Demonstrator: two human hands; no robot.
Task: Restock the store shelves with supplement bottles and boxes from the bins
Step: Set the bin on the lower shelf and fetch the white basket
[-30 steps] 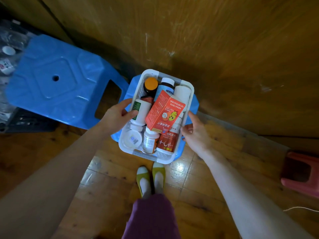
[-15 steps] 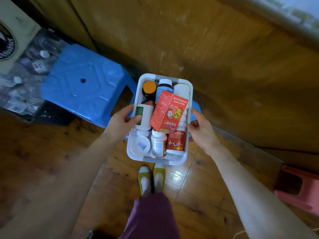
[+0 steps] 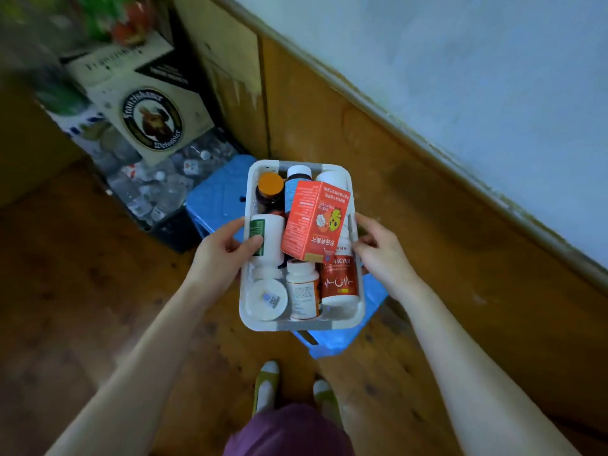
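I hold a white plastic bin [image 3: 359,301] in the air in front of me, above a blue stool. My left hand [image 3: 221,255] grips its left rim, thumb over the edge. My right hand [image 3: 381,250] grips the right rim. Inside lie an orange-red box [image 3: 314,225], a red-labelled white bottle [image 3: 339,281], a white bottle with a green label [image 3: 267,236], an orange-capped dark bottle [image 3: 270,189], a blue-labelled bottle [image 3: 294,185] and more white bottles [image 3: 302,291].
Two blue plastic stools [image 3: 220,192] stand below the bin on the wooden floor. A crate of clear water bottles [image 3: 154,189] and a printed cardboard case [image 3: 148,110] sit at the left. A wood-panelled wall [image 3: 427,179] runs along the right. My feet [image 3: 266,383] are below.
The bin has risen off the small blue stool with both hands on its rims. My view has lifted and swung, bringing in the cardboard case and the pale upper wall.
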